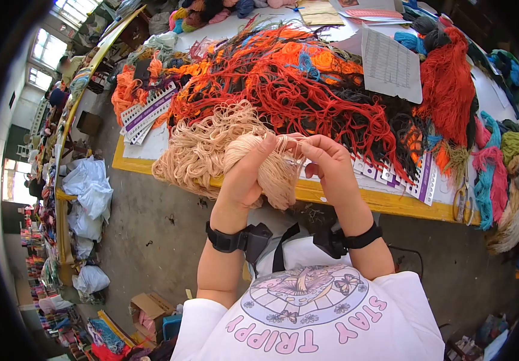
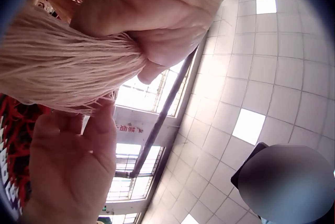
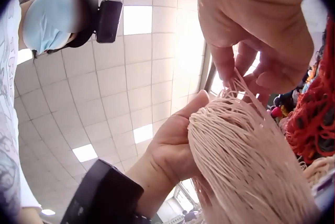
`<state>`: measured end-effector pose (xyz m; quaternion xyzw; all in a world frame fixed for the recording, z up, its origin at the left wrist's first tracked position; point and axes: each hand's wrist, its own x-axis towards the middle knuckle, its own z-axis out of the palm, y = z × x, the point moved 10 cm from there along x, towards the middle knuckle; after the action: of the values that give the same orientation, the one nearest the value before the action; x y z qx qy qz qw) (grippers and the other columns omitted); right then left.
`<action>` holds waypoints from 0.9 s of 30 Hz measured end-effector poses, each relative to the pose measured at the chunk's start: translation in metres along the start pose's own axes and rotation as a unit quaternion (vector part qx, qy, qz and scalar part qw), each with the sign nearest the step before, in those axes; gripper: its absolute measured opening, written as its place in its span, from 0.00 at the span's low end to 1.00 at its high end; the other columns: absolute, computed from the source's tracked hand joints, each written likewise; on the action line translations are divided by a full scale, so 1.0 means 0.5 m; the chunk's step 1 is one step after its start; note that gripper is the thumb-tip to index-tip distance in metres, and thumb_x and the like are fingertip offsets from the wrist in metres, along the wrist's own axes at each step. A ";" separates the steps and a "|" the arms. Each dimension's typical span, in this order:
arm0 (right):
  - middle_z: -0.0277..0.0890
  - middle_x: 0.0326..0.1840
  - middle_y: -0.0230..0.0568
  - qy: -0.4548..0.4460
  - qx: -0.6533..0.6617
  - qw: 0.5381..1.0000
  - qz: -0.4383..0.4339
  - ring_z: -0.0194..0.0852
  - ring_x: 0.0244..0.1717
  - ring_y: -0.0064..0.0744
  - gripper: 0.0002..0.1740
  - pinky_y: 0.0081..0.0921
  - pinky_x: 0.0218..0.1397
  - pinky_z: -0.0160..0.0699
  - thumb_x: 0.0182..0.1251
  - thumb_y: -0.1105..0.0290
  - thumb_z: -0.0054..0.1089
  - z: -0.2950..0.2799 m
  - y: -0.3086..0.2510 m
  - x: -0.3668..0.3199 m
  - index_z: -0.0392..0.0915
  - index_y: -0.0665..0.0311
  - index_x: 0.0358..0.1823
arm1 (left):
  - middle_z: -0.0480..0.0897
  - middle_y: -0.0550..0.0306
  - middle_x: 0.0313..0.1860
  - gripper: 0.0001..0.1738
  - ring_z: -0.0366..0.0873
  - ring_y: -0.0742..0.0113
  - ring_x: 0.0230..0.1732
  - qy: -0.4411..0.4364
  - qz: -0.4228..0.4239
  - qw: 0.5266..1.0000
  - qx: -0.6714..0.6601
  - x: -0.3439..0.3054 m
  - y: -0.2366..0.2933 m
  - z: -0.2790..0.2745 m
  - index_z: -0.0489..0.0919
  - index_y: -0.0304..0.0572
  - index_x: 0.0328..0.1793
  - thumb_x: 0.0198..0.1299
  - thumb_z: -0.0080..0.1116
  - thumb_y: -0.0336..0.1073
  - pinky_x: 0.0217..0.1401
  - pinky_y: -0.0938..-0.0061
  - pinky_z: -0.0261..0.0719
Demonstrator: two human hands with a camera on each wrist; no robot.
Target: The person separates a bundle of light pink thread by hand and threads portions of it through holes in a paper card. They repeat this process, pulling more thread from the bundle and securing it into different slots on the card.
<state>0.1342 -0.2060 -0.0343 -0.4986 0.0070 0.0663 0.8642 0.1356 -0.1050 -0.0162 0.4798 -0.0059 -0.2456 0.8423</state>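
A hank of pale peach yarn (image 1: 279,180) is held up in front of the body at the table's front edge. My left hand (image 1: 242,177) grips it, with the thumb up and the strands draping over the hand. Thumb and fingertips of my right hand (image 1: 332,163) pinch a few strands at the hank's top. In the right wrist view, those strands stretch from the hank (image 3: 241,150) up to the right fingertips (image 3: 226,72). The left wrist view shows the yarn (image 2: 63,67) fanning out from the left palm, with part of the left fingers hidden behind it.
A peach yarn heap (image 1: 202,144) lies on the yellow-edged table (image 1: 130,161) beside my left hand. Behind it spreads a tangled red and orange yarn pile (image 1: 307,90). Punched cards (image 1: 149,114), a printed sheet (image 1: 392,65) and scissors (image 1: 464,201) lie around it.
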 end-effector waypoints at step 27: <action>0.72 0.23 0.25 -0.052 -0.051 0.996 0.057 0.64 0.24 0.11 0.08 0.11 0.26 0.61 0.58 0.68 0.61 0.020 0.030 0.009 0.79 0.67 0.33 | 0.72 0.49 0.56 0.32 0.73 0.65 0.53 -0.042 0.001 0.997 0.060 0.001 -0.019 0.004 0.65 0.29 0.61 0.66 0.38 0.54 0.53 0.70 0.74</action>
<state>0.1361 -0.1894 -0.0423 -0.5369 -0.0129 0.1415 0.8316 0.1318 -0.1109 -0.0232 0.5185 -0.0562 -0.2634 0.8116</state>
